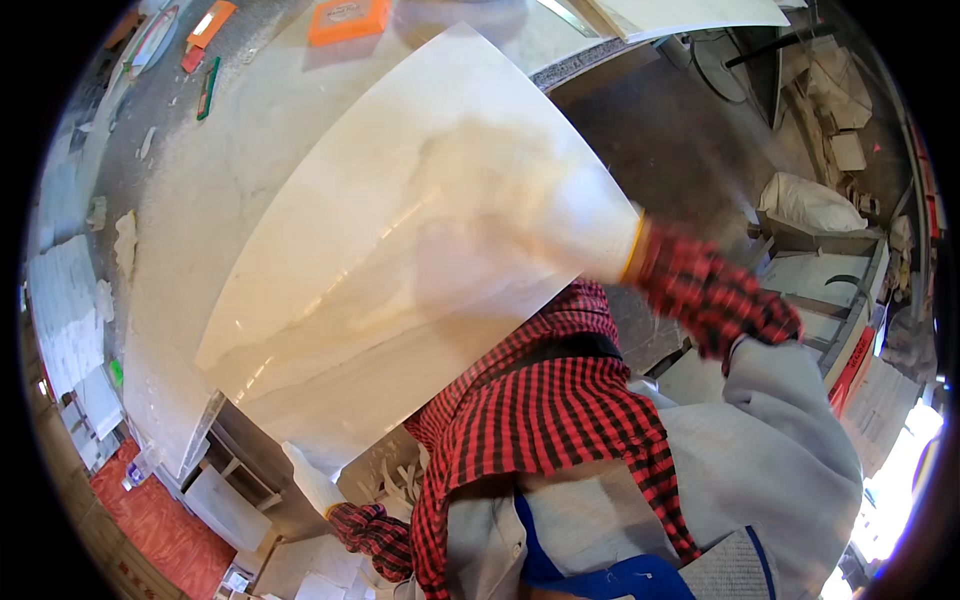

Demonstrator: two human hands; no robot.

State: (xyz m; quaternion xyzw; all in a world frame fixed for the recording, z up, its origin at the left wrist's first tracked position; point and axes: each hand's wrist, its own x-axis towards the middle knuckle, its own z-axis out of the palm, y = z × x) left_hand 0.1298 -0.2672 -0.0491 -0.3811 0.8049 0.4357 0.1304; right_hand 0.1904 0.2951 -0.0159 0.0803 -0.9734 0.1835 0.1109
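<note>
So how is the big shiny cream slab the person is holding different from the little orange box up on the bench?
The large glossy cream stone slab is wide, thin and pale with faint veins; the small flat orange box is tiny beside it and bright. The slab is tilted, gripped by the left hand and right hand in white gloves; the box lies untouched on the dusty grey bench. Both are flat and rectangular.

A large glossy cream tile [400, 250] is held tilted above a dusty stone workbench [215, 170]; the right hand [600, 235], in a white glove with red-checked cuff, grips its right edge; the left hand [320, 485], gloved likewise, supports its lower corner; an orange box [348, 20] lies at the workbench's far edge.
</note>
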